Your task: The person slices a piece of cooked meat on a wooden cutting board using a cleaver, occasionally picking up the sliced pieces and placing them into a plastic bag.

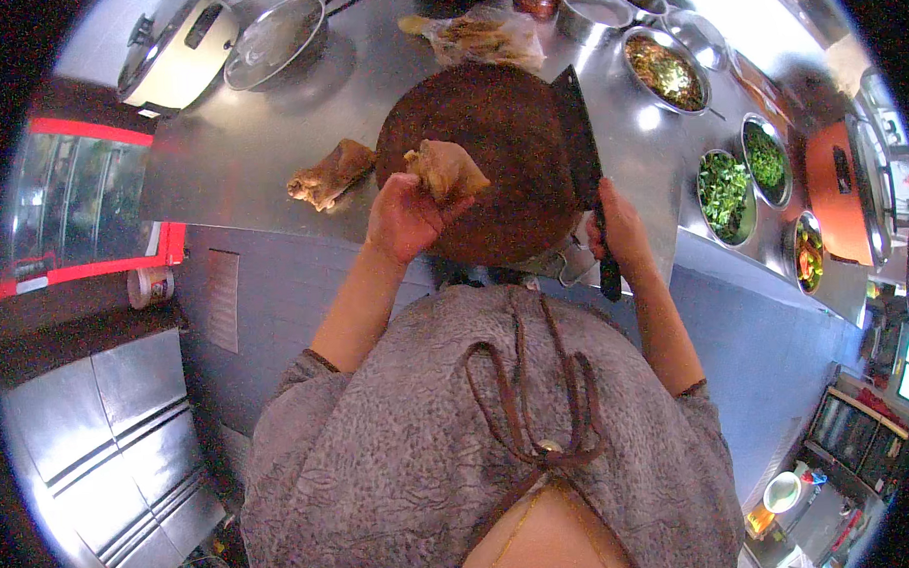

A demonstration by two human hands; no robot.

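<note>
My left hand point(413, 219) grips a chunk of brown cooked meat point(450, 170) over the left part of a round, dark wooden chopping block point(494, 132). In my right hand point(622, 229) is the handle of a cleaver point(580, 141). Its dark, broad blade points away from me along the block's right edge. A second piece of cooked meat point(334, 174), bone end toward the left, lies on the steel counter point(255, 171) just left of the block.
A plastic bag of food point(483, 39) lies behind the block. Metal bowls of chopped greens point(724, 196) and a bowl of minced topping point(665, 70) stand to the right, near an orange cooker point(840, 188). At the back left are a glass-lidded pan point(277, 42) and a cream cooker point(180, 49).
</note>
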